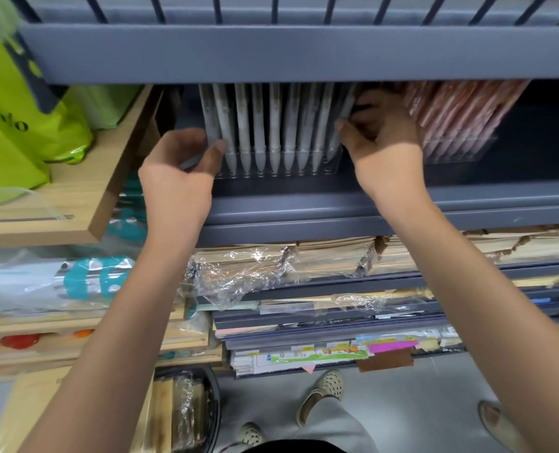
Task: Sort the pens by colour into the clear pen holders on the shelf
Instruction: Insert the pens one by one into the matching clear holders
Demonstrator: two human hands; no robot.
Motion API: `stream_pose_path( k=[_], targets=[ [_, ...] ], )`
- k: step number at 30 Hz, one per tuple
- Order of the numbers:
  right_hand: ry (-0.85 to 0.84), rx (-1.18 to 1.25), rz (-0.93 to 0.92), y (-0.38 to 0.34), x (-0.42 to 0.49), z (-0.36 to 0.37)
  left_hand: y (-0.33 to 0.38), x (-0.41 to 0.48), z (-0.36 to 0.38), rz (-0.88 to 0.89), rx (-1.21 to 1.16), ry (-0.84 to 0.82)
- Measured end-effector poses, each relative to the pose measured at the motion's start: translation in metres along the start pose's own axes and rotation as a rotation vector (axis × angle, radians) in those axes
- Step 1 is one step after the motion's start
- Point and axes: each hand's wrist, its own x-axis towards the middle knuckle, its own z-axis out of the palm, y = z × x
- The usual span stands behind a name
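My left hand (pixel 177 168) grips clear pen holder (pixel 333 162) end; right hand (pixel 381 134) pinches grey pen (pixel 346 104) above thumb. Seat straight, holder steadied.

Green bag (pixel 7 103), upper left, is showing partial dark letters "lo"; lower paper labels (pixel 337 351) are staying illegible.

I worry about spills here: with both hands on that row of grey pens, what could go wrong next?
The left hand and right hand hold opposite ends of the grey pens; the clear holder might tip forward.
The upper shelf hangs low over the pen tops, so lifted pens could snag.
The right hand sits close beside the pink pens and may knock them.
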Motion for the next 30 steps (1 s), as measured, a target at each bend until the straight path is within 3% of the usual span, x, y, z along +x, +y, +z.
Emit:
stream_pose_path(
  k=[10, 18, 30],
  targets=[
    [0.094, 0.179, -0.052, 0.018, -0.015, 0.014, -0.003, 0.009, -0.003, -0.101, -0.092, -0.002],
    [0.126, 0.078, -0.109, 0.026, -0.015, 0.019, -0.006, 0.006, -0.006, -0.082, -0.050, -0.007],
    [0.104, 0.131, -0.048, 0.030, -0.012, 0.020, -0.008, 0.004, -0.005, -0.066, -0.007, 0.017]
  ],
)
